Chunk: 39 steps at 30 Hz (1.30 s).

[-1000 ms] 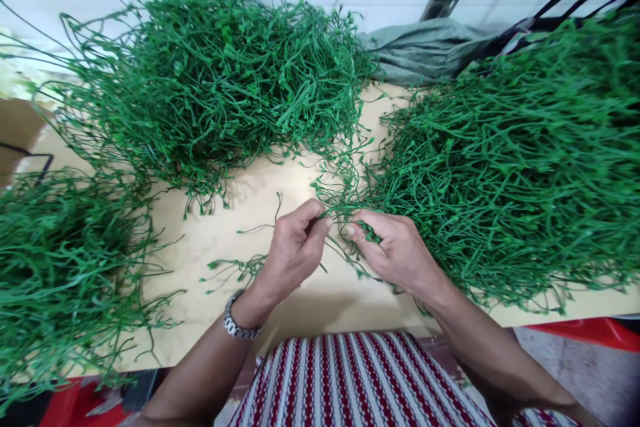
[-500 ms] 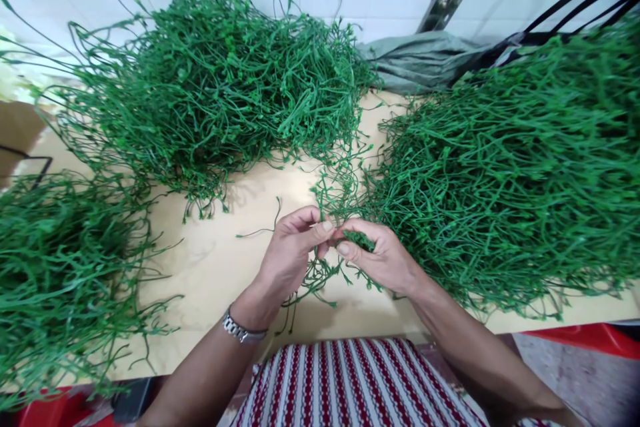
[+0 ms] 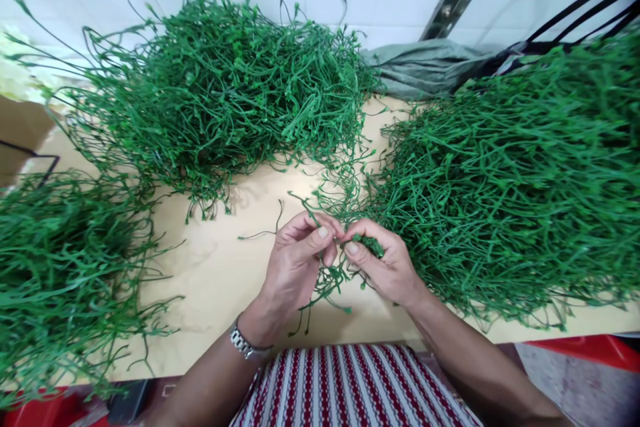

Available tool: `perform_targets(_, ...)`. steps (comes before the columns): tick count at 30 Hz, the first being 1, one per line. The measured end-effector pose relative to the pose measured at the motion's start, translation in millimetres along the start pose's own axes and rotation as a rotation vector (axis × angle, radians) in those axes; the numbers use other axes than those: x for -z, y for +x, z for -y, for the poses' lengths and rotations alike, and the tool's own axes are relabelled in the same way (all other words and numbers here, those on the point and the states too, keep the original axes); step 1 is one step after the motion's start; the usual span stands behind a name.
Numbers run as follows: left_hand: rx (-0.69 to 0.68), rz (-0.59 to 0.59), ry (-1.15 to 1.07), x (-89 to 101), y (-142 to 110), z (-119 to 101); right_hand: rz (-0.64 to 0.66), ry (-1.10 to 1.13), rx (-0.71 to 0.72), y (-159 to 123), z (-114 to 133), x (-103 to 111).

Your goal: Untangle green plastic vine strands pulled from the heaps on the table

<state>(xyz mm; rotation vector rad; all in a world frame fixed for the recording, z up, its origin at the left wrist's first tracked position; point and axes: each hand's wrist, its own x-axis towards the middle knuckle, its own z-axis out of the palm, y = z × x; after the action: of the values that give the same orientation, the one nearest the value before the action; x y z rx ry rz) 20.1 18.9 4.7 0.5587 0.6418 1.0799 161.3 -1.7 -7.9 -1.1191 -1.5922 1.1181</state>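
Note:
My left hand (image 3: 295,267) and my right hand (image 3: 383,263) meet over the middle of a pale tabletop (image 3: 220,273). Both are closed in a pinch on a small bunch of thin green plastic stems (image 3: 327,280), whose ends dangle below my fingers. My right hand lies at the near edge of a big pile of the same green stems (image 3: 510,173). A metal watch (image 3: 245,345) is on my left wrist.
Another large heap of green stems (image 3: 225,93) lies at the back left, and a third heap (image 3: 60,267) at the near left. A grey-green bag (image 3: 425,67) lies against the white tiled wall. A red-and-white striped cloth (image 3: 350,387) covers my lap.
My hands have lifted a small bunch of stems free from the right pile's edge; its ends now hang below my fingers, and both hands sit slightly nearer to me.

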Motion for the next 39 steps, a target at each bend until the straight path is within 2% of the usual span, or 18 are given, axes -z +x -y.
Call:
perform_targets(3, 0.048, 0.053, -0.058, 1.9, -0.5, 0.2, -0.015, 0.134, -0.059, 1.4, -2.4, 0.2)
perform_targets(5, 0.067, 0.043, -0.049, 3.1, -0.1, 0.0, 0.018, 0.150, -0.057, 2.8, -2.6, 0.8)
perform_targets(10, 0.106, 0.008, 0.055, 4.9, 2.0, -1.2, 0.173, -0.015, 0.055, 8.5, 3.6, 6.5)
perform_targets(18, 0.242, 0.039, 0.168, 7.5, 3.6, -5.8, 0.373, -0.171, 0.123, 11.8, 5.3, 14.4)
perform_targets(22, 0.183, 0.055, 0.150, 8.3, 6.0, -8.6, 0.258, -0.260, 0.102, 10.1, 3.8, 14.7)
perform_targets(26, 0.090, 0.029, 0.112, 7.7, 6.9, -8.5, 0.177, -0.191, 0.020, 5.1, -0.8, 7.3)
perform_targets(30, 0.081, 0.069, 0.077, 8.5, 6.8, -7.3, 0.013, -0.268, 0.075, -0.7, -5.9, -1.3)
perform_targets(32, 0.093, 0.089, 0.062, 9.8, 7.2, -7.1, -0.026, -0.316, 0.096, -1.9, -6.0, -3.2)
perform_targets(35, 0.128, 0.105, 0.054, 12.1, 7.8, -7.1, 0.044, -0.306, 0.066, -0.9, -3.2, -2.5)
perform_targets(39, 0.149, 0.096, 0.046, 12.9, 8.6, -8.0, 0.165, -0.184, 0.003, 3.0, 1.5, 2.3)
